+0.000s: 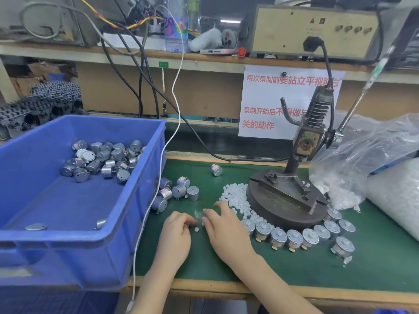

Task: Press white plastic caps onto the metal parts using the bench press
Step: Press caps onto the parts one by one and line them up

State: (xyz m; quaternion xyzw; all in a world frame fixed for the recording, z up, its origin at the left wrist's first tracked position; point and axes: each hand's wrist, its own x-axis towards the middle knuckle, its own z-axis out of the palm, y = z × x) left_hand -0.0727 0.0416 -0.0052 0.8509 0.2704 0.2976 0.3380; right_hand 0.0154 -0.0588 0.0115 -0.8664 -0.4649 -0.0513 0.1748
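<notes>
Both hands are low on the tabletop (294, 268), front centre, well short of the press (288, 200).
- Left hand (176, 232): fingers curled in. Can't tell if it pinches anything.
- Right hand (223, 227): fingers spread and bent, tips down among stray caps, gripping nothing I can see.
- One cap (196, 229) lies loose between them. The main pile of caps (235, 200) touches the press base on its left.
- Motors: a row (294, 236) curves round the front of the base, each with a white top. Can't tell if they're capped. Loose ones (179, 191) sit beside the bin (68, 200), with more inside it.
- Nothing is on the press anvil.

Risks, my read:
- Caps are tiny and round, so a fumbled pinch sends one rolling off the front edge.
- A cap seated crooked on the shaft will likely crack or jam under the ram.
- Fingers left steadying a motor under the ram could get crushed.
- Loose and lined-up motors are near each other, so done and undone are easy to mix.
- White cable (179, 116) drops past the left hand and could snag it.
- Open bag (362, 166) is spilling caps behind the press.

Writing:
- Sign (272, 98), in red: 每次录制前要站立平视前…, then 录制开始后不…做…, then 关的动作. The press hides the gaps.
- Box (294, 30): two warning triangles, print too blurred to read.
- Bottle (176, 28) label and motor stickers are unreadable.
</notes>
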